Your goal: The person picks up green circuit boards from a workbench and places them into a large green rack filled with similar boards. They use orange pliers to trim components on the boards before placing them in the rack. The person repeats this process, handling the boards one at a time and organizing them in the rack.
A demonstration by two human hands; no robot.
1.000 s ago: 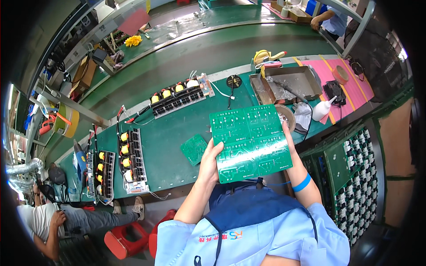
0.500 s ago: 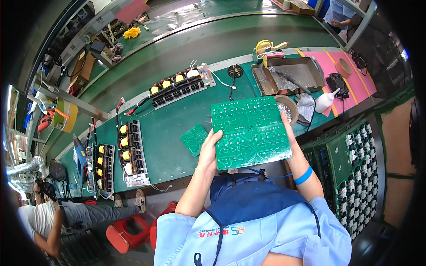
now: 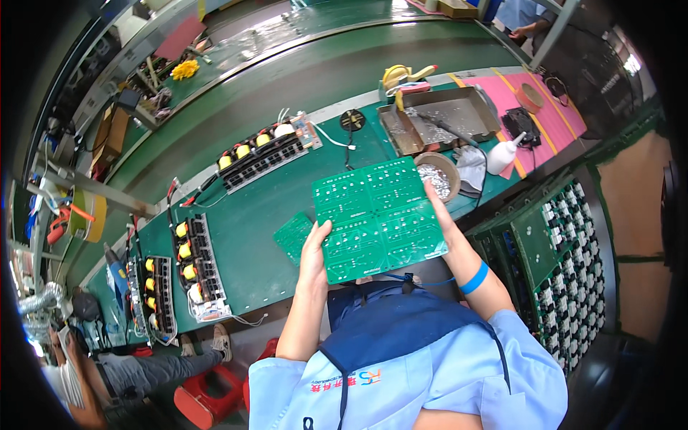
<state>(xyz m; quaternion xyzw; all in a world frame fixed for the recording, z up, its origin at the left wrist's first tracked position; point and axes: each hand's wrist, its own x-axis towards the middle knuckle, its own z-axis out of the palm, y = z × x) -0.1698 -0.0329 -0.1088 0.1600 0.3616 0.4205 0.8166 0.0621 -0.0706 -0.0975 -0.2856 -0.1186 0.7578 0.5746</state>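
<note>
Between my two hands I hold a large green circuit board (image 3: 378,218), made up of a few joined sections with small silvery solder points. My left hand (image 3: 313,251) grips its left edge, thumb on the upper face. My right hand (image 3: 437,211) grips the right edge, thumb also on top; most fingers of both hands are hidden beneath. A smaller green circuit board (image 3: 292,240) lies on the bench just left of the held one, partly covered. Beyond the right edge stands a round bowl (image 3: 450,169) filled with small silvery bits.
A metal tray (image 3: 473,107) holds a soldering iron (image 3: 446,126). Beside it are a white squeeze bottle (image 3: 504,154) and a glove (image 3: 469,170). Several assemblies with yellow coils (image 3: 201,265) stand left on the green bench (image 3: 251,229). A rack of boards (image 3: 566,279) stands right. Another person (image 3: 107,369) is at lower left.
The view has shifted, so the bench items appear further left. Both hands keep hold of the large board, which is tilted slightly differently.
</note>
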